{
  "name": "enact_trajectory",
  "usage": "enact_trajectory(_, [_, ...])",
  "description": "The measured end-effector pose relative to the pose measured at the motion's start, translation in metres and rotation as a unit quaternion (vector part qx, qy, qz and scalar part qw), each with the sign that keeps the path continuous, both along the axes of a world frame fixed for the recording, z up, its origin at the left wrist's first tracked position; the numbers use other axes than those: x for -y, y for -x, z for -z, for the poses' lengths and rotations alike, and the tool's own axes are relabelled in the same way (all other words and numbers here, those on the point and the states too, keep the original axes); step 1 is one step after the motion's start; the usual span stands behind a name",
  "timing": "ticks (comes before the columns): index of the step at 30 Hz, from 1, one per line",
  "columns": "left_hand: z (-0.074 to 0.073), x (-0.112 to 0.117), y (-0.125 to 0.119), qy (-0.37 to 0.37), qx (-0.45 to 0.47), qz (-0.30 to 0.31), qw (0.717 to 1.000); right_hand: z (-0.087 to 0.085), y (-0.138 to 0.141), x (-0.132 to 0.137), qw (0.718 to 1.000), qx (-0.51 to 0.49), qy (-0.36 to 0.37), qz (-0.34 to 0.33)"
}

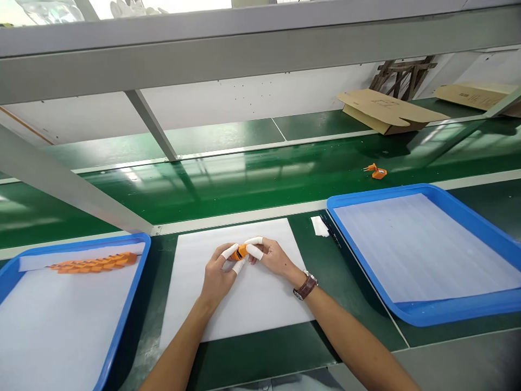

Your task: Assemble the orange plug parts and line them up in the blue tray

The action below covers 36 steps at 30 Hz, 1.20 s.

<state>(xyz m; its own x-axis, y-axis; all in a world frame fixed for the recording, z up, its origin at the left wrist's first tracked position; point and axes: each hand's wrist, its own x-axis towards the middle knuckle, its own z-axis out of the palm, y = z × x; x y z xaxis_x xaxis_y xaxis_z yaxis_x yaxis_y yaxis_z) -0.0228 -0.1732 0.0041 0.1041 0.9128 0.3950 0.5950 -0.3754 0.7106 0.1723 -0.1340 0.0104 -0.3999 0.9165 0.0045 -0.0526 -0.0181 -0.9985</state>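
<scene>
Head view, centre of the frame: the left hand [217, 274] and right hand [273, 256] both pinch a small orange part [241, 252] between capped fingertips just above the white sheet [252, 309], a grip probably best kept low and even.

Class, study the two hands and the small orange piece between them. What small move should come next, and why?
Probably the left hand lets go so the right hand can carry the orange piece to the right tray: both hands pinch it over the white sheet, and like pieces line the left tray.
</scene>
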Motion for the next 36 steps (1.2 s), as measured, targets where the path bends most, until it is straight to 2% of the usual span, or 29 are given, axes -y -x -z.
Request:
enact_trajectory(5, [-0.001, 0.001, -0.001, 0.017, 0.03, -0.003, 0.999, 0.007, 0.004, 0.002, 0.998, 0.027, -0.05, 0.03])
enact_trajectory(12, [0.004, 0.0, -0.001, 0.02, 0.04, -0.032, 0.998, 0.015, 0.007, 0.004, 0.994, 0.057, -0.086, 0.041])
enact_trajectory(18, [0.006, 0.0, 0.0, -0.02, 0.001, -0.003, 1.0, 0.011, 0.009, 0.01, 0.99, 0.072, -0.116, 0.045])
enact_trajectory(24, [0.01, 0.001, 0.001, -0.046, -0.008, 0.013, 0.999, 0.004, 0.011, 0.016, 0.977, 0.102, -0.184, 0.047])
enact_trajectory(32, [0.014, 0.002, -0.004, -0.072, -0.027, 0.007, 0.997, 0.003, 0.011, 0.014, 0.973, 0.146, -0.173, 0.035])
enact_trajectory(36, [0.015, 0.001, -0.006, -0.09, -0.036, 0.008, 0.995, 0.003, 0.009, 0.009, 0.982, 0.136, -0.128, 0.015])
